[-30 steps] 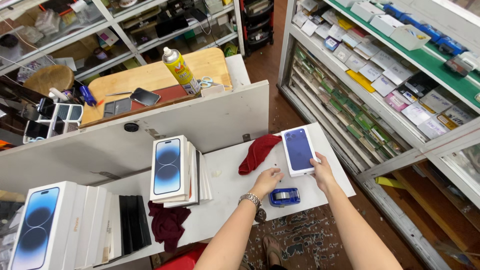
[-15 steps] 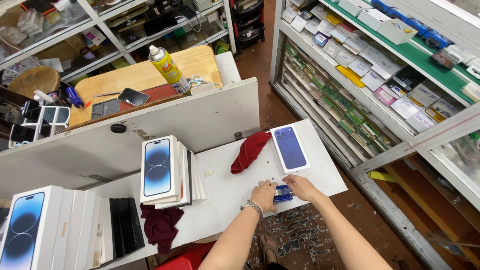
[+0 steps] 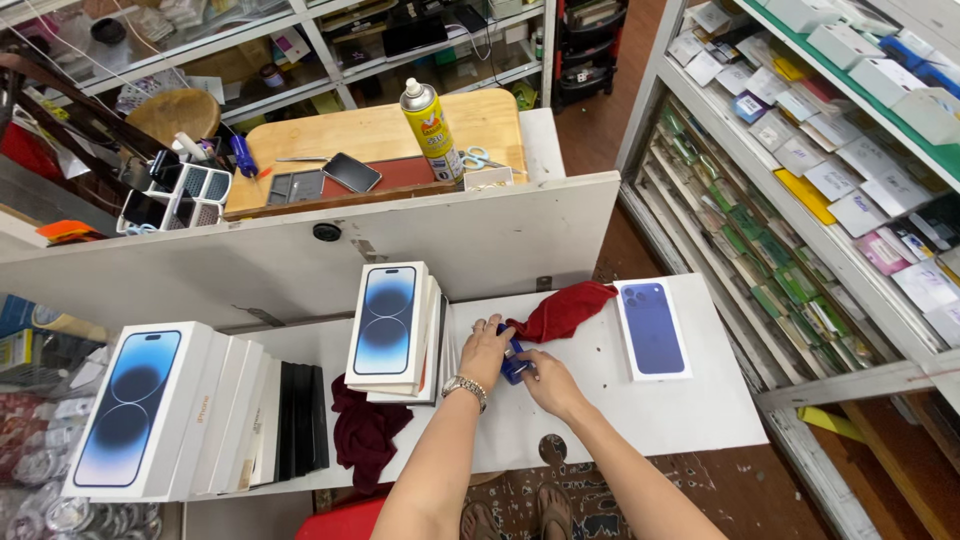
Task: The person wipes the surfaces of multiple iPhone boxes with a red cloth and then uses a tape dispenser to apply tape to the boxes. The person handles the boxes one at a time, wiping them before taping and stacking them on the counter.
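Fingers of the left hand (image 3: 486, 350) are curled over the near end of a small blue object (image 3: 513, 364), and the right hand (image 3: 545, 380) is closed against its other side, so that the object is gripped between both hands on the white table (image 3: 690, 410), just below a crumpled red cloth (image 3: 562, 311). Most of the blue object is covered by the fingers; only a glossy blue patch is seen, and its exact shape cannot be made out. A metal wristwatch (image 3: 466, 388) is worn on the left wrist. Both forearms are cut off by the lower edge of the view.

A flat white box (image 3: 653, 329) with a blue phone pictured on its lid is laid to the right of the red cloth, well apart from the hands. A stack of upright white phone boxes (image 3: 392, 326) is stood just to the left of the left hand, and a soft dark red cloth (image 3: 365, 432) is bunched at its foot, partly hidden under it. A longer row of white and black boxes (image 3: 190, 410) is seen at the far left. A yellow spray can (image 3: 430, 117) is stood on the wooden worktop (image 3: 380, 135) behind the white partition.
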